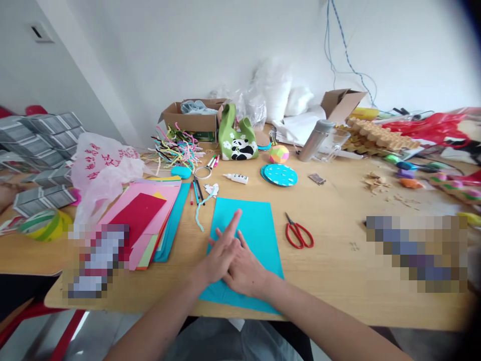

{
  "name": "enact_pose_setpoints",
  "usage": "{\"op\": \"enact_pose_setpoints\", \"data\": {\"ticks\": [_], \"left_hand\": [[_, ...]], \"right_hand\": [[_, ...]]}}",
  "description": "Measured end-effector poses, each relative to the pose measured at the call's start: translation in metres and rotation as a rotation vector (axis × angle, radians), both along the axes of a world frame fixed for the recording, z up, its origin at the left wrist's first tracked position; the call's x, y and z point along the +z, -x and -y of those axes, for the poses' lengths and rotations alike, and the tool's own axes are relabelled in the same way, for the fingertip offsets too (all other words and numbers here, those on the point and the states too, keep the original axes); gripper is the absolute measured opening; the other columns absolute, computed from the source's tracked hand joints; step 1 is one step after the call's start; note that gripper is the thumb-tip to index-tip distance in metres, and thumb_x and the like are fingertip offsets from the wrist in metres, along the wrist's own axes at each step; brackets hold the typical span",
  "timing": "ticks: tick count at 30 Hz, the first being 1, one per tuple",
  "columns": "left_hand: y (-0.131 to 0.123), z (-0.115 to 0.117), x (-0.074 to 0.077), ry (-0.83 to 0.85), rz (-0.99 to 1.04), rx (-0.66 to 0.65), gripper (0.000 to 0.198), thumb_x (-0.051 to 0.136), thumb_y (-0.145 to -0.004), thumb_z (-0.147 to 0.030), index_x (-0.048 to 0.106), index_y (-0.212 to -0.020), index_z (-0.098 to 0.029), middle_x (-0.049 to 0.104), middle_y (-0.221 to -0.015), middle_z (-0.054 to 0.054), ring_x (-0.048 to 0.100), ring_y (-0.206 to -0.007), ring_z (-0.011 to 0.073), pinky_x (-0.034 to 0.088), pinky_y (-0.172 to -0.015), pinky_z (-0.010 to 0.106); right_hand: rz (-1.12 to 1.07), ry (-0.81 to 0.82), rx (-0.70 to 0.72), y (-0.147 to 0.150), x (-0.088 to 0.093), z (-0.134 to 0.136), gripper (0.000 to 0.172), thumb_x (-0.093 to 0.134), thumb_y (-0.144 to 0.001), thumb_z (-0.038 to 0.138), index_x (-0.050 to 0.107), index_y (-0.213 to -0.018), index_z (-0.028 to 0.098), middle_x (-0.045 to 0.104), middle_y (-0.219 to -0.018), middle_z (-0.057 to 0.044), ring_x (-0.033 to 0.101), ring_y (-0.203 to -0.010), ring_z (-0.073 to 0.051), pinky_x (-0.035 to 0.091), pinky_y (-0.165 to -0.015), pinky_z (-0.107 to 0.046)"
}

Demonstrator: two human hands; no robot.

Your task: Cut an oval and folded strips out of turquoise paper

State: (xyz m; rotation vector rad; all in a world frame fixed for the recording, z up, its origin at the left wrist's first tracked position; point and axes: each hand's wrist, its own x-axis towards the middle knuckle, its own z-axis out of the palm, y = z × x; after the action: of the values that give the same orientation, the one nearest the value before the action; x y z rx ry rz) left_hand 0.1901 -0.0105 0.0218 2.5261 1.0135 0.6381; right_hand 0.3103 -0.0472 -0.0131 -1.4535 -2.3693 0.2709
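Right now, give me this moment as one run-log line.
left hand: flat on blue paper sheet | right hand: flat on same sheet, overlapping left hand | red scissors: right of sheet, untouched

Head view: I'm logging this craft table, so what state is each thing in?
blue paper sheet, lying flat on the table
left hand, open, flat on the sheet, overlapping the right hand
right hand, open, flat on the sheet
red scissors, shut, lying right of the sheet
glue bottle, lying on its side
cardboard box, flaps open
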Motion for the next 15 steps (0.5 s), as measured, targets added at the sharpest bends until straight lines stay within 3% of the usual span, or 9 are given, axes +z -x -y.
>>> {"op": "enact_pose_setpoints", "data": {"ticks": [3, 6, 9, 12, 14, 15], "left_hand": [[0.019, 0.001, 0.012, 0.161, 0.285, -0.081, 0.06, 0.006, -0.098, -0.047, 0.002, -0.153, -0.023, 0.013, -0.161, 0.006, 0.015, -0.147, 0.0207, 0.026, -0.119, 0.044], [0.033, 0.009, 0.01, 0.184, 0.378, -0.128, 0.065, 0.011, -0.096, -0.057, 0.006, -0.153, -0.026, 0.007, -0.162, 0.005, 0.01, -0.148, 0.0247, 0.023, -0.119, 0.047], [0.042, 0.018, -0.005, 0.155, 0.336, -0.128, 0.059, 0.022, -0.099, -0.049, 0.012, -0.153, -0.028, 0.011, -0.162, 0.005, 0.014, -0.147, 0.0251, 0.024, -0.119, 0.046], [0.051, 0.027, -0.023, 0.091, 0.263, -0.032, 0.054, 0.031, -0.1, -0.032, 0.018, -0.152, -0.03, 0.021, -0.16, 0.006, 0.023, -0.145, 0.023, 0.031, -0.116, 0.043], [0.059, 0.032, -0.032, 0.008, 0.171, 0.02, 0.053, 0.039, -0.098, -0.028, 0.026, -0.149, -0.032, 0.028, -0.157, 0.005, 0.03, -0.143, 0.0243, 0.038, -0.112, 0.043], [0.064, 0.033, -0.036, -0.033, 0.135, 0.041, 0.053, 0.043, -0.096, -0.028, 0.03, -0.148, -0.032, 0.03, -0.157, 0.006, 0.033, -0.141, 0.0256, 0.041, -0.11, 0.044]], "right_hand": [[0.022, 0.038, 0.049, -0.006, 0.014, 0.001, 0.063, 0.034, -0.096, 0.045, 0.018, -0.153, 0.025, 0.02, -0.159, -0.006, 0.015, -0.146, -0.032, 0.014, -0.115, -0.062], [0.05, 0.059, 0.07, 0.004, 0.009, 0.003, 0.063, 0.033, -0.097, 0.046, 0.02, -0.153, 0.021, 0.02, -0.159, -0.009, 0.013, -0.147, -0.031, 0.01, -0.116, -0.061], [0.063, 0.092, 0.081, 0.012, -0.002, 0.007, 0.063, 0.035, -0.096, 0.046, 0.023, -0.152, 0.018, 0.025, -0.158, -0.011, 0.016, -0.146, -0.029, 0.01, -0.117, -0.059], [0.046, 0.043, 0.085, 0.001, 0.004, 0.008, 0.062, 0.034, -0.097, 0.046, 0.021, -0.152, 0.021, 0.026, -0.158, -0.007, 0.016, -0.146, -0.027, 0.015, -0.117, -0.056], [0.022, -0.026, -0.018, -0.022, 0.016, 0.008, 0.058, 0.034, -0.098, 0.048, 0.027, -0.15, 0.024, 0.034, -0.154, -0.006, 0.025, -0.143, -0.025, 0.026, -0.114, -0.051], [0.008, -0.057, -0.149, -0.038, 0.022, 0.009, 0.053, 0.034, -0.098, 0.047, 0.035, -0.146, 0.024, 0.042, -0.149, -0.007, 0.034, -0.138, -0.025, 0.033, -0.11, -0.046]]}}
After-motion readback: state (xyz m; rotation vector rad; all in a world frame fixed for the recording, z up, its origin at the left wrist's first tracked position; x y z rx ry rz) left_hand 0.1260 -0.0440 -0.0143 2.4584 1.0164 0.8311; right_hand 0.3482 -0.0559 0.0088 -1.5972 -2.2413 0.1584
